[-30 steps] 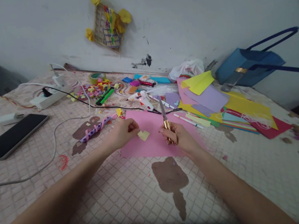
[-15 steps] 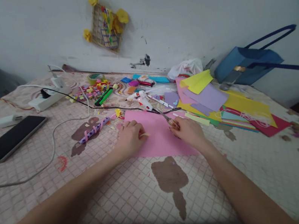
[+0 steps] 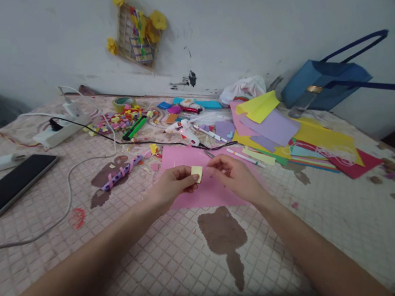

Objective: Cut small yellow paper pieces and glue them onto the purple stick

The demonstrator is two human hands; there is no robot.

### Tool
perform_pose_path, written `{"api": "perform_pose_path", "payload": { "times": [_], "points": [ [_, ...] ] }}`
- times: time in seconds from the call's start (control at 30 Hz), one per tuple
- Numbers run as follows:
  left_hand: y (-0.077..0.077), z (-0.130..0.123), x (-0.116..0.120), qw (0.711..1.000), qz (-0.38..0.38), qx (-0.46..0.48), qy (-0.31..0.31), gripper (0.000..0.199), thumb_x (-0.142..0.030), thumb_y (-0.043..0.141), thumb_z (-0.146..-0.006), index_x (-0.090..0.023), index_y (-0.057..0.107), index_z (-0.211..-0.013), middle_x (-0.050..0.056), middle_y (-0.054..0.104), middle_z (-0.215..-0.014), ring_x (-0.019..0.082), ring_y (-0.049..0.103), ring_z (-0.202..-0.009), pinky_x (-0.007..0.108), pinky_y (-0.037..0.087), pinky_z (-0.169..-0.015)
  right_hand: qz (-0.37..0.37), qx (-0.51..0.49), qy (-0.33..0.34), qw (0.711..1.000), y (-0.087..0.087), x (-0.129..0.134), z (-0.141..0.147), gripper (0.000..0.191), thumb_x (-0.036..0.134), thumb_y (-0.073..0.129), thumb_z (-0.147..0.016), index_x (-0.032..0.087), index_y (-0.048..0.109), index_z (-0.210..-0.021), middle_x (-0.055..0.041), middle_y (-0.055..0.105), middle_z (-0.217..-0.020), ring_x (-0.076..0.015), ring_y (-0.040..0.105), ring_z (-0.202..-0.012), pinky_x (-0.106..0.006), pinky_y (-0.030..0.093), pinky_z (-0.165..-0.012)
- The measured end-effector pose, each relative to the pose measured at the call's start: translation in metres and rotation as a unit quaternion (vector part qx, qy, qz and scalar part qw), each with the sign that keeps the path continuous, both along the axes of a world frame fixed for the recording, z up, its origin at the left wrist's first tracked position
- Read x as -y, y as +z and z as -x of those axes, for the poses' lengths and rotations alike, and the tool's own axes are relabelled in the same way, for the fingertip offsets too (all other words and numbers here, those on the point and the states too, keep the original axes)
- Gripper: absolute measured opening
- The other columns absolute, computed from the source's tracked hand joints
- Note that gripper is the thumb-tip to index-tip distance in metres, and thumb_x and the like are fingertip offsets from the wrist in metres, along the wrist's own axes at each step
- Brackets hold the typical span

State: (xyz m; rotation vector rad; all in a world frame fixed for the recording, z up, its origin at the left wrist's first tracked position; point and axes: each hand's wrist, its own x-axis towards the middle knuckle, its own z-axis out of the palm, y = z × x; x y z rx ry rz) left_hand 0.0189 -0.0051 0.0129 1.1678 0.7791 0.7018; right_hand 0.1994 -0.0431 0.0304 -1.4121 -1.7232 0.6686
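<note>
My left hand (image 3: 178,184) pinches a small pale yellow paper square (image 3: 197,172) between thumb and fingers. Just to the right, my right hand (image 3: 233,175) has curled fingers held apart, reaching toward the square without touching it. Below both hands lies a pink sheet of paper (image 3: 187,201) on the table. A metal tip of the scissors (image 3: 209,154) shows beyond my right hand; the hand hides the rest of them.
A white glue gun (image 3: 189,134) with a black cord lies behind the pink sheet. Coloured papers (image 3: 274,130) and a blue bag (image 3: 323,86) are at right. At left are a phone (image 3: 10,184), a power strip (image 3: 60,131), and a purple decorated stick (image 3: 122,173).
My left hand has lifted and turned, bringing the yellow square into clear view. My right hand has let go of the scissors and moved left toward it.
</note>
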Motion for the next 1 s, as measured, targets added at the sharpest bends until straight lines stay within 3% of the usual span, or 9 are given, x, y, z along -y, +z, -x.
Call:
{"api": "perform_pose_path", "payload": {
  "times": [0.13, 0.23, 0.33, 0.43, 0.53, 0.67, 1.0],
  "points": [
    [0.003, -0.001, 0.005, 0.998, -0.057, -0.016, -0.001, 0.022, -0.022, 0.063, -0.073, -0.013, 0.049, -0.088, 0.0, 0.059, -0.066, 0.009, 0.055, -0.058, 0.024, 0.045, -0.059, 0.089, -0.137, 0.019, 0.986, -0.002, 0.003, 0.016, 0.015, 0.033, 0.058, -0.077, 0.018, 0.055, -0.076, 0.0006, 0.058, -0.065, -0.0097, 0.048, -0.05, -0.022, 0.037, -0.046],
    [0.007, 0.002, 0.006, 0.989, -0.147, -0.017, -0.014, 0.019, -0.016, 0.05, -0.079, -0.016, 0.044, -0.097, 0.001, 0.06, -0.076, 0.012, 0.059, -0.066, 0.027, 0.048, -0.063, 0.133, -0.214, 0.027, 0.967, -0.006, 0.002, 0.014, 0.018, 0.034, 0.058, -0.076, 0.017, 0.054, -0.074, 0.0013, 0.057, -0.061, -0.0085, 0.048, -0.049, -0.021, 0.036, -0.043],
    [0.01, 0.006, 0.006, 0.959, -0.274, -0.052, -0.043, 0.025, -0.008, 0.042, -0.077, -0.018, 0.049, -0.099, 0.004, 0.06, -0.093, 0.012, 0.058, -0.078, 0.027, 0.047, -0.07, 0.164, -0.248, 0.023, 0.954, -0.007, 0.001, 0.01, 0.019, 0.035, 0.059, -0.075, 0.016, 0.055, -0.074, 0.0009, 0.058, -0.061, -0.0089, 0.05, -0.051, -0.019, 0.035, -0.042],
    [0.01, 0.007, 0.006, 0.935, -0.342, -0.086, -0.031, 0.023, -0.008, 0.045, -0.075, -0.017, 0.058, -0.092, 0.005, 0.06, -0.093, 0.014, 0.057, -0.084, 0.028, 0.046, -0.076, 0.183, -0.25, 0.04, 0.95, -0.007, 0.001, 0.01, 0.018, 0.034, 0.059, -0.075, 0.016, 0.055, -0.074, 0.0014, 0.058, -0.06, -0.0086, 0.051, -0.049, -0.019, 0.035, -0.041],
    [0.007, 0.005, 0.005, 0.945, -0.318, -0.071, -0.018, 0.012, -0.016, 0.051, -0.078, -0.015, 0.06, -0.087, 0.006, 0.062, -0.086, 0.015, 0.058, -0.081, 0.028, 0.046, -0.076, 0.177, -0.236, 0.057, 0.954, -0.007, 0.002, 0.012, 0.017, 0.034, 0.057, -0.076, 0.017, 0.055, -0.075, 0.0023, 0.056, -0.06, -0.0077, 0.048, -0.047, -0.019, 0.036, -0.041],
    [0.006, 0.004, 0.003, 0.97, -0.236, -0.053, -0.002, 0.016, -0.028, 0.059, -0.077, -0.013, 0.061, -0.081, 0.005, 0.063, -0.078, 0.014, 0.056, -0.074, 0.027, 0.046, -0.07, 0.14, -0.2, 0.061, 0.968, -0.006, 0.004, 0.013, 0.016, 0.033, 0.055, -0.078, 0.017, 0.056, -0.076, 0.0019, 0.055, -0.062, -0.0084, 0.048, -0.05, -0.019, 0.038, -0.043],
    [0.002, 0.002, 0.001, 0.996, -0.075, 0.02, 0.043, 0.03, -0.023, 0.073, -0.062, -0.013, 0.052, -0.082, -0.001, 0.059, -0.068, 0.01, 0.056, -0.062, 0.025, 0.045, -0.062, 0.138, -0.185, 0.085, 0.969, -0.007, 0.005, 0.016, 0.022, 0.039, 0.052, -0.082, 0.018, 0.056, -0.076, 0.001, 0.055, -0.064, -0.0089, 0.049, -0.052, -0.02, 0.039, -0.045]
  ]
}}
